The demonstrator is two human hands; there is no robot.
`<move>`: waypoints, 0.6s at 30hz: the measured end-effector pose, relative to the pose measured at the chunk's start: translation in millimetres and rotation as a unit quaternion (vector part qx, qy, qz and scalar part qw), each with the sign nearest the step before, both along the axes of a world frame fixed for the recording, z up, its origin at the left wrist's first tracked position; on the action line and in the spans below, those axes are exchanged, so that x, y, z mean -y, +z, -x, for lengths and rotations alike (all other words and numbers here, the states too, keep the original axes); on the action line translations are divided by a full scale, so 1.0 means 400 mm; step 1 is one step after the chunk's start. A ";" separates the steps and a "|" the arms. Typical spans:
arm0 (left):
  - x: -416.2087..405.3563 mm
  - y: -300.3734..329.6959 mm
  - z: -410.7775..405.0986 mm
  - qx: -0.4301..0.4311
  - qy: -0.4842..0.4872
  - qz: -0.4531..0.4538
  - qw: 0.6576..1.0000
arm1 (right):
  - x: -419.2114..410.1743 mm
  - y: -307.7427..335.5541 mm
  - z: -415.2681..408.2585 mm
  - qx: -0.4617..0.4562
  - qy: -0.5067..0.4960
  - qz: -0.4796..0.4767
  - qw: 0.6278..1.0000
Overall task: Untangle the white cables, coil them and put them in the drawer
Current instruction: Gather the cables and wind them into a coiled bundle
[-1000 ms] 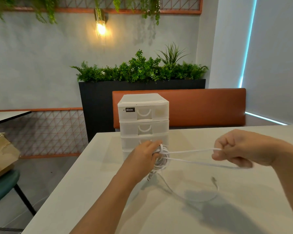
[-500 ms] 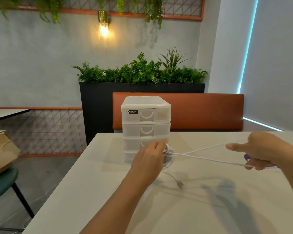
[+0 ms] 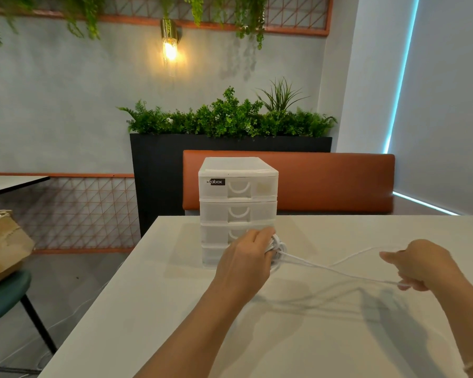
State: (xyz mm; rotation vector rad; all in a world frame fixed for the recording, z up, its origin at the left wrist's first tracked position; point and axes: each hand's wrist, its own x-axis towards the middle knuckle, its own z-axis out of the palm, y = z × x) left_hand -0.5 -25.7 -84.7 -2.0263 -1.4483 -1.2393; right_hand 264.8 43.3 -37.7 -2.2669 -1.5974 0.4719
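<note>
My left hand (image 3: 246, 257) grips a small coil of white cable (image 3: 278, 248) just in front of the lower drawers of a white plastic drawer unit (image 3: 238, 197). From the coil, loose strands of the white cable (image 3: 336, 270) stretch to the right above the table. My right hand (image 3: 418, 266) holds those strands, pinching them at its lower fingers. All drawers of the unit are closed. Most of the coil is hidden behind my left hand.
The pale table (image 3: 311, 336) carries the drawer unit near its far left part. An orange bench back (image 3: 339, 181) and a black planter (image 3: 159, 170) stand behind. A green chair (image 3: 3, 298) with a cardboard box (image 3: 3, 244) sits left.
My right hand moved out to the right and lower, pulling the strands straighter. The dangling cable end that lay on the table has lifted off it. My left hand kept the coil by the drawers.
</note>
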 end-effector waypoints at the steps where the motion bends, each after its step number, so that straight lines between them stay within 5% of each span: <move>1: 0.000 -0.001 0.000 0.005 -0.006 -0.001 1.000 | -0.003 -0.006 0.006 0.062 0.025 0.014 0.998; 4: 0.002 0.000 0.001 0.055 -0.016 0.004 0.998 | 0.015 -0.038 0.069 0.181 0.174 0.007 0.968; 9: 0.010 0.011 -0.002 0.120 -0.040 -0.012 0.992 | 0.077 -0.071 0.204 0.020 0.426 0.009 0.905; 13: 0.012 0.015 0.014 0.130 -0.025 -0.010 0.991 | 0.108 -0.072 0.252 -0.208 0.431 0.104 0.872; 18: 0.005 0.011 0.036 0.122 -0.012 -0.005 0.992 | 0.096 -0.044 0.189 -0.316 0.406 0.051 0.856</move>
